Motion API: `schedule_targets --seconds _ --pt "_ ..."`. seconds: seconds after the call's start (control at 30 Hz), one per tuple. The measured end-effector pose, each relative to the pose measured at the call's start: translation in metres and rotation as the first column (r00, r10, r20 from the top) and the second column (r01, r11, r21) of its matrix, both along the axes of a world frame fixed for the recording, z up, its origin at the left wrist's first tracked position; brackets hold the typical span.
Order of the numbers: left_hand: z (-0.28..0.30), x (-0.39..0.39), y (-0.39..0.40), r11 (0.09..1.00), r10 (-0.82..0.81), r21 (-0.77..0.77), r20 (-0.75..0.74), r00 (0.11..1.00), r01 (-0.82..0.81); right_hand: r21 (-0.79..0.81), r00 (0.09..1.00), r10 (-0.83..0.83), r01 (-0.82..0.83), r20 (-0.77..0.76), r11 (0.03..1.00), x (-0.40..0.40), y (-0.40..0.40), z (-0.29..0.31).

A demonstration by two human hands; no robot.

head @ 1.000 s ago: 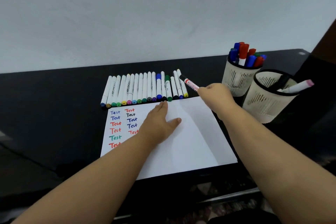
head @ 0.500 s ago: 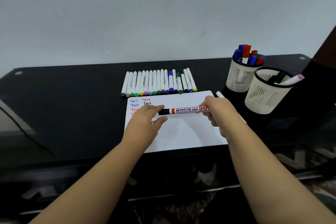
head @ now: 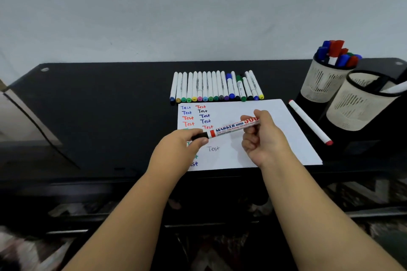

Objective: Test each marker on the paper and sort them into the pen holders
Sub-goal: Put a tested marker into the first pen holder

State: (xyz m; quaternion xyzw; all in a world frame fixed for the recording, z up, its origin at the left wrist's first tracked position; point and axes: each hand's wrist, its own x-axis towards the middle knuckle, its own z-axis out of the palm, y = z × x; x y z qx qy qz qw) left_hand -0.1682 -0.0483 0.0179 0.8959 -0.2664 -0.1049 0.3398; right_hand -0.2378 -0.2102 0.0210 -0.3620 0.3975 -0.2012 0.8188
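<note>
Hands share one marker [head: 231, 128] above the paper [head: 253, 136]: left hand [head: 182, 145] pinches its black cap, right hand [head: 262, 138] grips the barrel, with both holders [head: 326, 86] at far right.

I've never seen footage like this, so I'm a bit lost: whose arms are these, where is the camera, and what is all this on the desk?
No machine here: a person wears a camera on the head, looking down at their own hands. The left hand pinches the black cap of a white whiteboard marker; the right hand grips its barrel. Below lies a white paper sheet with "Test" written in several colours. Behind it is a row of white markers; at right stand two cream mesh pen holders, with a loose red-tipped white marker beside them.
</note>
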Motion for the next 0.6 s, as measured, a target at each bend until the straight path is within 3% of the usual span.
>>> schedule_targets --seconds 0.13,0.33,0.6 --pt "0.002 0.007 0.006 1.0 0.021 0.024 -0.014 1.0 -0.021 0.008 1.0 0.001 -0.001 -0.002 1.0 0.011 0.01 -0.004" --pt "0.004 0.008 0.005 0.999 0.015 0.037 0.012 1.0 -0.015 -0.244 0.977 0.139 -0.176 -0.162 0.954 0.016 0.033 -0.004" --pt "0.009 0.003 -0.004 0.988 -0.07 0.137 0.016 0.997 0.067 -0.275 0.972 0.137 -0.187 -0.193 0.943 0.015 0.037 -0.006"
